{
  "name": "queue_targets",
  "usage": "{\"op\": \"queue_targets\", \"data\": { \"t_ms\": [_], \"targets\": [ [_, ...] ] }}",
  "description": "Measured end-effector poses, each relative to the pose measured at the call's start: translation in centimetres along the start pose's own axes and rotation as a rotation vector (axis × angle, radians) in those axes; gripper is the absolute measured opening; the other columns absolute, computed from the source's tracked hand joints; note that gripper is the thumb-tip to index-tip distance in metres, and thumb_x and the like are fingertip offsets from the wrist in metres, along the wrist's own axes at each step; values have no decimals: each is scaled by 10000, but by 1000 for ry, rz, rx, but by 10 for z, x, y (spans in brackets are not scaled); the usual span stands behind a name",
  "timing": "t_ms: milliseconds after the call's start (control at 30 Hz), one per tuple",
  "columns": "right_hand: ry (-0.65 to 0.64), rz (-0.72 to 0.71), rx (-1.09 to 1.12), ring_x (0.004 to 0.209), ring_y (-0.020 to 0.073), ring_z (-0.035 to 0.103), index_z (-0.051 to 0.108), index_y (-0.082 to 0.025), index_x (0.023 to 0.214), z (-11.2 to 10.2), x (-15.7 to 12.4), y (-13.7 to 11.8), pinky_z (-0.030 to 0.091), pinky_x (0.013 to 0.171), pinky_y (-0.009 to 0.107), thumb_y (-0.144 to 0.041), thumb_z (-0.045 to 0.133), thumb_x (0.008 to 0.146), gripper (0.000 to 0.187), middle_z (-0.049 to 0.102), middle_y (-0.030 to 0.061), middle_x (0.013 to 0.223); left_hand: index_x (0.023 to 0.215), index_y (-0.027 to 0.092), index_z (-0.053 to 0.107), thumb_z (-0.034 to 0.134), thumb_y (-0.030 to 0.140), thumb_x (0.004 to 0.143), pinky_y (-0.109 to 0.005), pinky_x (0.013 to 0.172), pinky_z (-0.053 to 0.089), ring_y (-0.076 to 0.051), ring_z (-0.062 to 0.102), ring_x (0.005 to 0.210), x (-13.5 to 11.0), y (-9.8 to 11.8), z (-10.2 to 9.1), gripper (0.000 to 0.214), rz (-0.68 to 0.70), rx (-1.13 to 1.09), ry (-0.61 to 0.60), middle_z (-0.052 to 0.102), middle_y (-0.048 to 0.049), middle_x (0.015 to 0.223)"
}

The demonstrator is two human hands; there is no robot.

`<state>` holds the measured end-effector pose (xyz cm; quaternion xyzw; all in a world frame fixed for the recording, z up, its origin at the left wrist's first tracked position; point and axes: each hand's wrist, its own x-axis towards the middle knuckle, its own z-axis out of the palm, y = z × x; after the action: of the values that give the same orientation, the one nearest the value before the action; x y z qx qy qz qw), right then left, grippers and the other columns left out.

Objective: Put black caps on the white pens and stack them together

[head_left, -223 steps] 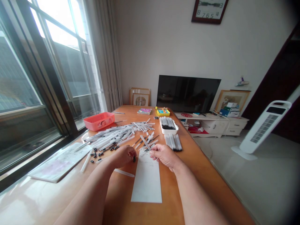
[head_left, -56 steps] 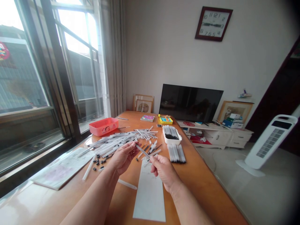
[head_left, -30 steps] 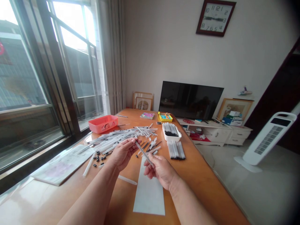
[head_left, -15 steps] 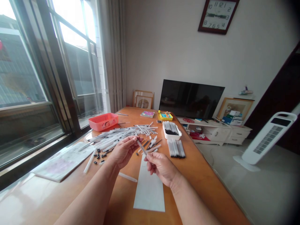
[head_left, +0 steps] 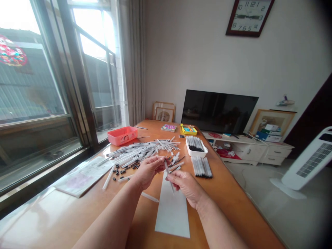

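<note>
Hands and pen above a wooden table (head_left: 223, 211), seen from the wearer's head; clock directions were read from the pen, with twelve toward the table's far end. The pen (head_left: 166, 166), slim and clear, was held tilted between the hands, above the far part of a white paper strip (head_left: 172, 216) that extended toward six o'clock. The left hand (head_left: 152, 167) had its thumb and fingertips closed on the pen's far end. The right hand (head_left: 187, 186) pinched the pen lower down, between thumb and bent fingers, and the near end projected below this grip. The two hands were close together, joined by the pen.

A loose white tube (head_left: 149, 197) lay at eight o'clock. Small black caps (head_left: 117, 172) were scattered at nine, with a large open booklet (head_left: 83, 178) farther out in the same direction. A heap of pens and parts (head_left: 141, 152) spread from ten to eleven, and behind it, at ten, stood a pink box (head_left: 116, 140). At one o'clock, a white box (head_left: 198, 153) held upended pens with dark ends; just nearer, at two, a neat row of pens (head_left: 201, 166) lay side by side. A book (head_left: 168, 128) lay at twelve, near a yellow box (head_left: 189, 132).
</note>
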<state>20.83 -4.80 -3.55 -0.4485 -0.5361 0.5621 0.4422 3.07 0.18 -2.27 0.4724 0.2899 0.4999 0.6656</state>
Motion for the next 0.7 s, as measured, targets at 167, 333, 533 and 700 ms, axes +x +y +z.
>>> {"op": "queue_targets", "data": {
  "t_ms": [167, 333, 533, 700],
  "targets": [
    [127, -21, 132, 553, 101, 405, 720, -146, 822, -15, 7, 3, 292, 538, 249, -526, 744, 768, 384, 524, -15, 600, 1014, 148, 744, 782, 463, 757, -320, 808, 492, -239, 712, 898, 6, 5, -15, 409, 72, 84, 228, 768, -144, 976],
    [283, -34, 313, 543, 92, 395, 678, -162, 768, -28, 15, 7, 267, 488, 231, -491, 819, 684, 368, 510, -29, 604, 962, 169, 709, 785, 446, 723, -258, 711, 473, -158, 678, 775, 12, 14, -41, 374, 276, 11, 594, 761, -84, 901],
    [369, -8, 419, 523, 76, 393, 682, -156, 795, -35, 22, 13, 263, 450, 198, -465, 847, 649, 380, 527, -28, 627, 939, 186, 666, 718, 372, 725, -225, 625, 449, -122, 637, 723, 10, 20, -57, 288, 318, -25, 877, 725, -47, 898],
    [413, 4, 444, 480, 61, 382, 686, -159, 771, -36, 24, 16, 264, 425, 188, -466, 848, 641, 371, 501, -49, 567, 952, 184, 629, 643, 345, 747, -228, 602, 432, -118, 623, 700, 12, 31, -59, 261, 314, 48, 998, 706, -42, 882]
  ]
}}
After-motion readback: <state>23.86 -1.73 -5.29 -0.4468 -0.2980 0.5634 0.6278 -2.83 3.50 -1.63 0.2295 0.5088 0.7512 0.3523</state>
